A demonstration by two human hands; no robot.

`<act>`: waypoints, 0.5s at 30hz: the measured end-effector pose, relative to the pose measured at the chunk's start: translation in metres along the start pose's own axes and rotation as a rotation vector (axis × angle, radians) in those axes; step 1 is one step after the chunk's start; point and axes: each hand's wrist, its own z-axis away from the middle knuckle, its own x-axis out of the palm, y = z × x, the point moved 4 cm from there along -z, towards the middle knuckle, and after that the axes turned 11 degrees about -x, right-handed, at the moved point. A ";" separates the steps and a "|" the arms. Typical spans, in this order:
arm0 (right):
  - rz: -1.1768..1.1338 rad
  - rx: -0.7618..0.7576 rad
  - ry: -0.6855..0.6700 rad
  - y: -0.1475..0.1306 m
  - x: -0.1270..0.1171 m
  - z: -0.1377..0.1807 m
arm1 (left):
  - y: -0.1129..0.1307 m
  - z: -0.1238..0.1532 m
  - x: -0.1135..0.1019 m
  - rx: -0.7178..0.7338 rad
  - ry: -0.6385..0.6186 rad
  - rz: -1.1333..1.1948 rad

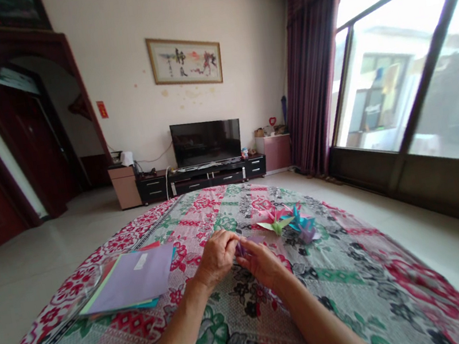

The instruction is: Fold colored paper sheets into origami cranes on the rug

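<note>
**Two hands pinch purple paper**

A small purple paper piece (243, 246) sits at frame center, clamped between the left hand (218, 258) and right hand (261, 261). Folded paper flowers (289, 222) lie upper right; a colored paper stack (135, 279) lies left, on a floral cloth (360, 285).

A round table under a floral cloth (361, 290) fills the lower frame. A stack of coloured paper (135, 280) lies centre-left, and folded paper flowers (289, 222) lie right of centre.

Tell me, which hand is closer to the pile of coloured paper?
Left. The left hand sits just right of the pile of coloured paper; the right hand is farther right. Both pinch a purple paper piece.
</note>
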 end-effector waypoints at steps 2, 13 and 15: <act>-0.012 0.001 0.027 -0.001 -0.002 -0.001 | 0.000 0.000 -0.004 -0.026 0.021 0.068; -0.033 -0.056 0.022 -0.001 -0.003 -0.003 | 0.001 0.003 -0.002 0.023 0.079 -0.019; -0.021 -0.074 0.009 -0.002 -0.002 -0.003 | 0.002 0.003 -0.001 0.026 0.078 -0.039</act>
